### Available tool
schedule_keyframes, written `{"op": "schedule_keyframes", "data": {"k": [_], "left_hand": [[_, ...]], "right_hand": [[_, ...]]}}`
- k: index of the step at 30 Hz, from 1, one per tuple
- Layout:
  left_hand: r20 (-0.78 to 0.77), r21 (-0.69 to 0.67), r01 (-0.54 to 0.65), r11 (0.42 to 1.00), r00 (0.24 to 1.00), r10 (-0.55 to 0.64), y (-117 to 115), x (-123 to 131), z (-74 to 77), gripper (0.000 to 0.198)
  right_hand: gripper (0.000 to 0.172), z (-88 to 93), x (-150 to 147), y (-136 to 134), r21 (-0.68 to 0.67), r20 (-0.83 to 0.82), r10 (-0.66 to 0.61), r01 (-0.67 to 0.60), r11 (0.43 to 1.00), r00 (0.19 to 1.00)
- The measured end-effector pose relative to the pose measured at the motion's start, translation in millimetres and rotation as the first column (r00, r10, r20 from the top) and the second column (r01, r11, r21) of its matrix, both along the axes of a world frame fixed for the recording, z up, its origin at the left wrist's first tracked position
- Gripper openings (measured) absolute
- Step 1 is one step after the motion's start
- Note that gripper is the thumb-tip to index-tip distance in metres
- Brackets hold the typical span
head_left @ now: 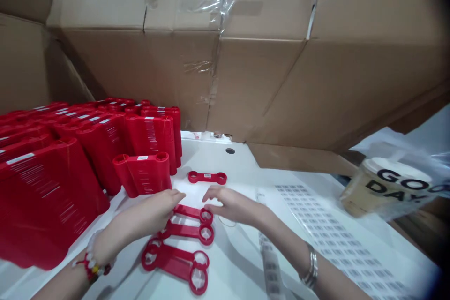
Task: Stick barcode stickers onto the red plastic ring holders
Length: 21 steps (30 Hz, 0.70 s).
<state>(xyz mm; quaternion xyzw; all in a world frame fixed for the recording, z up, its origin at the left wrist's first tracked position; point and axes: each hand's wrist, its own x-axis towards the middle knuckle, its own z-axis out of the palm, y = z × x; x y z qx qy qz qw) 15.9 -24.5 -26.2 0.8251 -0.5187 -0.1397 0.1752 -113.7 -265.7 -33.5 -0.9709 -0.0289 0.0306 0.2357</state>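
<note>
My left hand (154, 213) and my right hand (230, 204) meet over a flat red plastic part with a ring at each end (193, 213) on the white table (239, 262). Both hands have their fingers pinched at that part's far end. Two more such red parts (190, 232) (177, 265) lie nearer me. Another red part with a small white label (207, 177) lies alone just beyond my hands. My left wrist wears a red and white bead bracelet, my right wrist metal bangles.
Tall stacks of the same red parts (52, 168) fill the left side, with a short stack (146, 173) near my left hand. Barcode label sheets (330, 234) lie at right. A lidded drink cup in a plastic bag (383, 187) sits far right. Cardboard boxes (281, 65) wall the back.
</note>
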Motion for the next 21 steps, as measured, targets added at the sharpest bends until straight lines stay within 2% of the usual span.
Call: {"op": "schedule_keyframes", "data": {"k": [4, 9, 11, 14, 18, 21], "left_hand": [[-0.08, 0.019, -0.02, 1.0, 0.997, 0.021, 22, -13, -17.9, 0.04], [-0.154, 0.001, -0.107, 0.994, 0.982, 0.106, 51, -31, -25.5, 0.028], [-0.199, 0.008, -0.171, 0.985, 0.965, 0.169, 64, -35, -28.5, 0.025], [-0.275, 0.017, -0.223, 0.975, 0.936, 0.219, 78, -35, -36.3, 0.025], [-0.353, -0.023, -0.193, 0.981, 0.919, 0.173, 86, -33, -46.7, 0.023], [-0.38, -0.079, -0.181, 0.98, 0.915, 0.138, 90, -31, -53.6, 0.023]], "right_hand": [[0.021, -19.7, 6, 37, -0.107, -0.004, 0.041, -0.041, 0.993, 0.999], [0.015, -36.1, 24, 49, -0.227, 0.005, 0.04, -0.038, 0.973, 0.999], [0.016, -33.3, 25, 50, -0.245, 0.007, 0.035, -0.032, 0.969, 0.999], [0.022, -18.7, 15, 54, -0.243, 0.044, -0.006, 0.016, 0.97, 0.999], [0.017, 0.9, -22, 67, -0.162, 0.033, -0.013, 0.018, 0.987, 0.999], [0.021, -1.4, -52, 78, -0.096, -0.045, 0.011, -0.015, 0.995, 0.999]]}}
